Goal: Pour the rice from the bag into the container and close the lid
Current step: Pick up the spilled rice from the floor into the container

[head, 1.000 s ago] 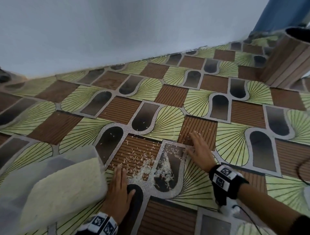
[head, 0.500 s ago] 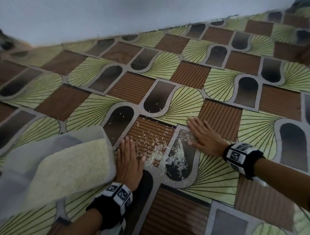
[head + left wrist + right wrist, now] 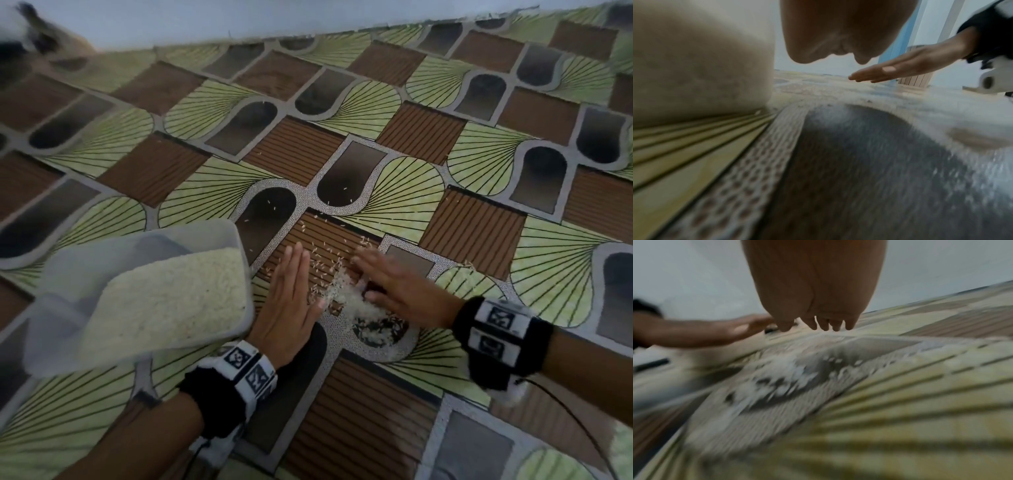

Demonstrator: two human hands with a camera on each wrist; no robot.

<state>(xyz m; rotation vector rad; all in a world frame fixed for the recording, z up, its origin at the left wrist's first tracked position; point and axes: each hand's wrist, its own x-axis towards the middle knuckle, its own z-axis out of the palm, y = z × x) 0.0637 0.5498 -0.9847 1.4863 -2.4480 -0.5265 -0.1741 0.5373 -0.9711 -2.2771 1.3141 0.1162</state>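
Observation:
A clear plastic container (image 3: 219,236) filled with white rice (image 3: 164,301) sits uncovered on the patterned floor at the left; its wall (image 3: 694,65) fills the left of the left wrist view. Spilled rice (image 3: 346,294) lies in a small heap on the floor between my hands, with loose grains scattered beyond it. My left hand (image 3: 291,294) lies flat on the floor just right of the container, fingers straight. My right hand (image 3: 394,281) is flat too, its fingers at the heap's right side. No bag or lid is in view.
The floor covering (image 3: 479,222) has a brown, green and dark pattern and runs to a pale wall (image 3: 205,17) at the back. A blurred dark object (image 3: 20,44) sits at the far left corner. A cable (image 3: 575,421) trails from my right wrist.
My right hand has slid left toward my left hand, pushing the spilled rice into a tighter heap between them. The left hand stays beside the container. The head view tilted down.

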